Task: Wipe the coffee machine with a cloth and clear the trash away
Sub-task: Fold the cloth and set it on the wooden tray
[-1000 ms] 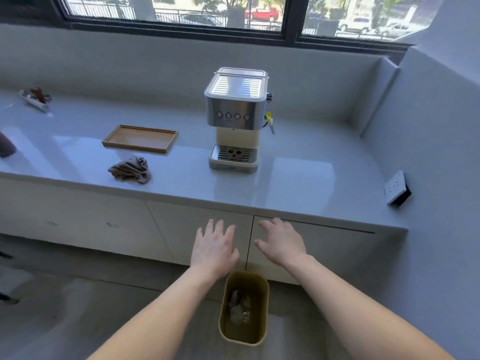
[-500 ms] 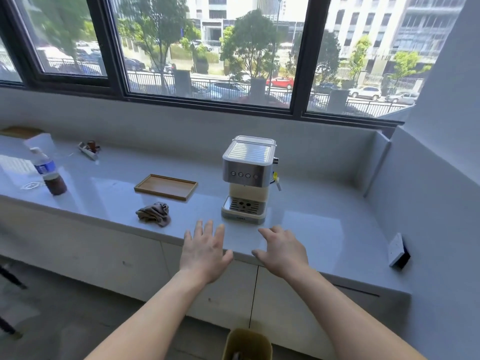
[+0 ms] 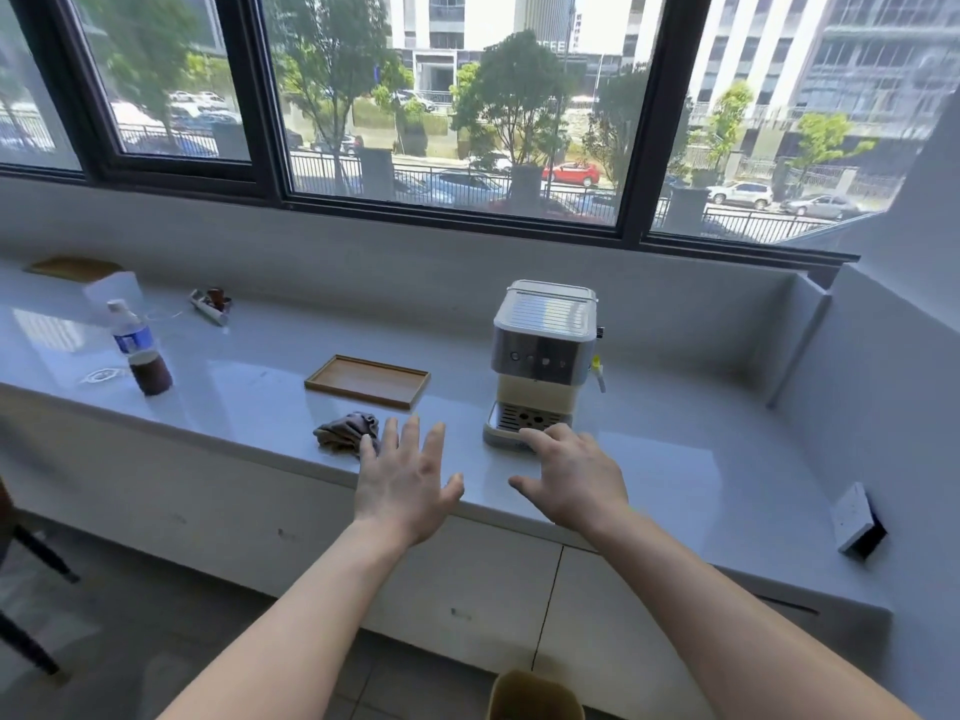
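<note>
1. Since the earlier frames the view has tilted up and both hands have come forward, from in front of the cabinet doors to over the front edge of the pale grey glossy stone surface (image 3: 675, 459); the tan plastic trash bin (image 3: 535, 696) on the floor now shows only its rim at the bottom edge, and more of the window and street shows than before.
2. The left hand (image 3: 405, 485) hovers palm down with fingers spread, its grip released and holding nothing. Its fingertips lie just beside the crumpled grey-brown cloth (image 3: 345, 431); whether they touch it cannot be told.
3. The right hand (image 3: 576, 480) is also palm down with fingers loosely curled, its grip released and empty. Its fingertips overlap the front of the drip tray of the silver and cream espresso coffee machine (image 3: 543, 356); contact cannot be told.
4. The coffee machine stands upright on the surface, right of centre, with a small steam wand at its right side.
5. The cloth lies near the front edge of the surface, left of the machine and just in front of a flat rectangular wooden tray (image 3: 368, 381).
6. Farther left stands a clear plastic bottle with a blue label and dark liquid (image 3: 139, 350), and behind it, towards the wall, a small white dish holding dark bits (image 3: 210, 304).
7. A white square wall socket (image 3: 857, 517) sits on the wall at the right.
</note>
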`<state>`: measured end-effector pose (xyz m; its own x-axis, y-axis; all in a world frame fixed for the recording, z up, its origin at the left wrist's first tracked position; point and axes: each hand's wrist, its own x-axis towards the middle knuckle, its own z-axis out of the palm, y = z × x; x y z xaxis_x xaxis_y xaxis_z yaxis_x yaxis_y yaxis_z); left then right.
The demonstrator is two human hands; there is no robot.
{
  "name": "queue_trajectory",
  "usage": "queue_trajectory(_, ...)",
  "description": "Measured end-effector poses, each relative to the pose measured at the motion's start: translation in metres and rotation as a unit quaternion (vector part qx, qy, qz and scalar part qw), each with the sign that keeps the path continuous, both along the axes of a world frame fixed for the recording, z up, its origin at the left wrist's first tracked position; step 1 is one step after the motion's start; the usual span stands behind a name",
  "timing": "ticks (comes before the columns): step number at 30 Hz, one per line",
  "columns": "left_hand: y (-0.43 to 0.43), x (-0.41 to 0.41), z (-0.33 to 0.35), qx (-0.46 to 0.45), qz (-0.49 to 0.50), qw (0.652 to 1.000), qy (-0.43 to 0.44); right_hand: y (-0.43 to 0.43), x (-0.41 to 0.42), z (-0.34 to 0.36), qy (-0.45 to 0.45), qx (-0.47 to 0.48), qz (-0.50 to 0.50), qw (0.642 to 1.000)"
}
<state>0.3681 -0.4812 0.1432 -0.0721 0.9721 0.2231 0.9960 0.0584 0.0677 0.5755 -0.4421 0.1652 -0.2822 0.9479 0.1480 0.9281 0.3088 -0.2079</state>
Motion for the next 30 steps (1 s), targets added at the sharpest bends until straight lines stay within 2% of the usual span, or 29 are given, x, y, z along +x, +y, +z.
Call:
queue_trajectory(14,0.028,-0.182,0.005,-0.027,-0.009,1.0,0.006,0.033,-0.171,0.006,0.027,-0.021,-0.024,0.999)
queue_trajectory(22,0.075,-0.23,-0.024,-0.07,0.0,0.997,0.006,0.083,-0.222,-0.018,0.018,-0.069,0.0,0.997)
queue_trajectory(30,0.161,-0.263,-0.068,-0.135,-0.01,0.991,0.002,0.173,-0.263,-0.074,0.038,-0.147,0.028,0.988)
